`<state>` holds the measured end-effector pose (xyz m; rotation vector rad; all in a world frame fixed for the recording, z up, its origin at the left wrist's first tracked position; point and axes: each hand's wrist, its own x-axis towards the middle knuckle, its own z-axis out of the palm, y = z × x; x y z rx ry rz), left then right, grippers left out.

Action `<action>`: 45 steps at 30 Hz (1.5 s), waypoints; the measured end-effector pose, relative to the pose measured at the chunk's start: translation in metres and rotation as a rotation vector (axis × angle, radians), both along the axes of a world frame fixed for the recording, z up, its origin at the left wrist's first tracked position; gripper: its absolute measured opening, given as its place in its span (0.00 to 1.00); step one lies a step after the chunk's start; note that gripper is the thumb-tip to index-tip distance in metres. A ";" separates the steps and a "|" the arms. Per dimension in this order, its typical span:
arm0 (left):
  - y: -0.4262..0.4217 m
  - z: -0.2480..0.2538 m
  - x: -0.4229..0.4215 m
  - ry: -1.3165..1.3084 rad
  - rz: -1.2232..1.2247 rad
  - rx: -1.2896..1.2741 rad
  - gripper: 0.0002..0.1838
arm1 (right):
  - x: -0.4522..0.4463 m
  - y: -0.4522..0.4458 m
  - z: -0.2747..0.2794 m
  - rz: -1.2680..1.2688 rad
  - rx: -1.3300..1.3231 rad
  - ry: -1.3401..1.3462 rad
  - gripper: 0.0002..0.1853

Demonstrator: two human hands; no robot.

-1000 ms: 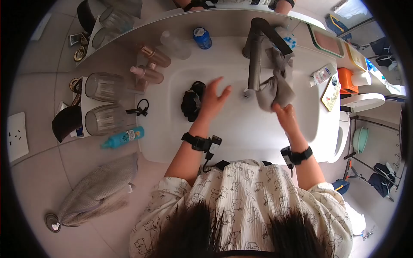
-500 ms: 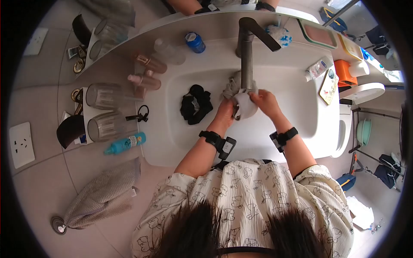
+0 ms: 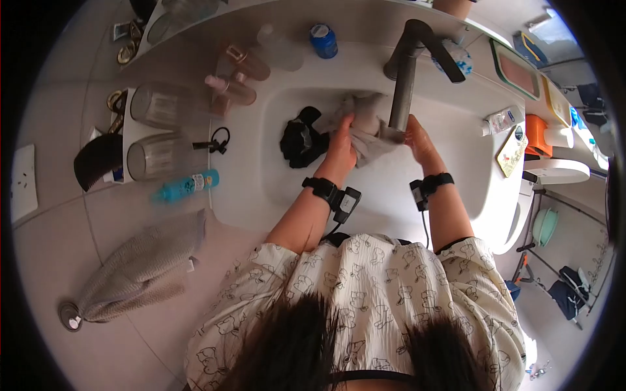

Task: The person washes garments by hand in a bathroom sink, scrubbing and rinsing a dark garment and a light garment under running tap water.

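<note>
Under the spout of the dark grey tap [image 3: 403,91], a wet, pale beige cloth [image 3: 370,148] is bunched up in the sink [image 3: 385,202]. My left hand [image 3: 342,148] grips the cloth's left side, fingers pointing toward the back of the basin. My right hand [image 3: 422,144] is closed at the cloth's right edge, beside the spout; its fingertips are partly hidden there. More crumpled pale fabric lies behind the cloth. A black cloth item [image 3: 302,138] rests in a heap on the basin floor, just left of my left hand.
Pink bottles [image 3: 235,90] and a blue jar [image 3: 323,42] stand along the back left rim. A turquoise bottle [image 3: 190,186] and glass tumblers [image 3: 156,104] are at the left. A white tube [image 3: 502,121] and orange box [image 3: 537,135] sit on the right. A grey towel [image 3: 143,270] hangs lower left.
The view has shifted. The pale cloth, earlier bunched between my close hands, is now spread wider, and my hands are farther apart. The black item remains in the basin.
</note>
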<state>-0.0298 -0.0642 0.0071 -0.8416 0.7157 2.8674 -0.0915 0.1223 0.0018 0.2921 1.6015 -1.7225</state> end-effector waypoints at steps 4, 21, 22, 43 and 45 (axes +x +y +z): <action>0.009 0.019 -0.007 -0.046 -0.100 -0.037 0.32 | -0.004 0.006 0.014 0.258 0.111 0.010 0.36; 0.000 0.024 0.047 0.034 -0.305 -1.193 0.47 | -0.002 -0.040 0.052 0.067 0.146 0.361 0.28; 0.008 0.027 0.049 -0.074 -0.149 -1.379 0.45 | -0.002 -0.041 0.051 0.036 0.108 0.375 0.27; 0.021 0.012 -0.021 0.076 -0.211 -1.190 0.42 | 0.023 0.011 0.058 0.260 0.559 0.833 0.37; 0.016 0.044 -0.014 0.381 -0.480 -1.367 0.44 | 0.024 0.000 0.074 0.431 0.813 0.890 0.29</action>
